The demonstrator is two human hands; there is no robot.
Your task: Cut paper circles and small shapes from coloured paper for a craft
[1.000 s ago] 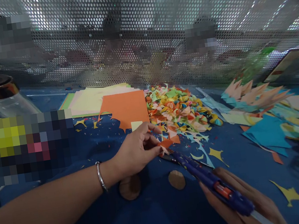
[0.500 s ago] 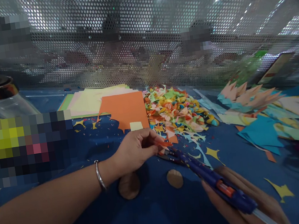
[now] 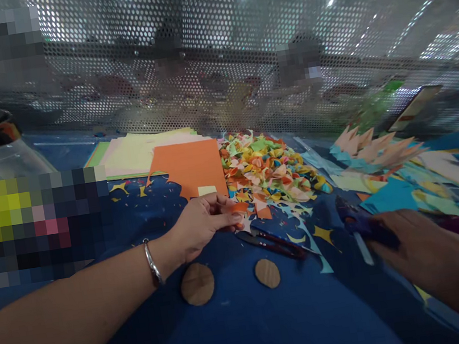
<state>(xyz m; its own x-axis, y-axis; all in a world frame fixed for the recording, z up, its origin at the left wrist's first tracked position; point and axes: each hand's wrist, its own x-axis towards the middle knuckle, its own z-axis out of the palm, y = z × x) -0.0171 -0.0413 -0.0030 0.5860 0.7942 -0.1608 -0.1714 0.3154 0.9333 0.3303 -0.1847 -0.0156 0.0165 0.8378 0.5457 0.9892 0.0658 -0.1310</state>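
My left hand (image 3: pixel 206 221), with a silver bangle at the wrist, pinches a small orange paper piece (image 3: pixel 238 209) between thumb and fingers. Away to the right, my right hand (image 3: pixel 413 248) is wrapped round a dark blue hot glue gun (image 3: pixel 369 226), with a whitish glue stick (image 3: pixel 364 248) sticking out of it. Scissors (image 3: pixel 277 244) lie on the blue table just below the pinched paper. Nearer to me are two round wooden discs, a larger one (image 3: pixel 197 284) and a smaller one (image 3: pixel 268 274).
A heap of small folded paper pieces (image 3: pixel 267 169) lies behind my left hand, beside an orange sheet (image 3: pixel 193 163) and stacked pale sheets (image 3: pixel 127 155). A peach-and-blue paper flower (image 3: pixel 375 147) and blue paper (image 3: pixel 388 197) lie right. A lidded jar (image 3: pixel 2 148) stands left, perforated metal screen (image 3: pixel 210 42) behind.
My right hand has swung the glue gun away from the pinched paper to the right, uncovering the scissors. The left hand stays nearly in place, still pinching the orange piece.
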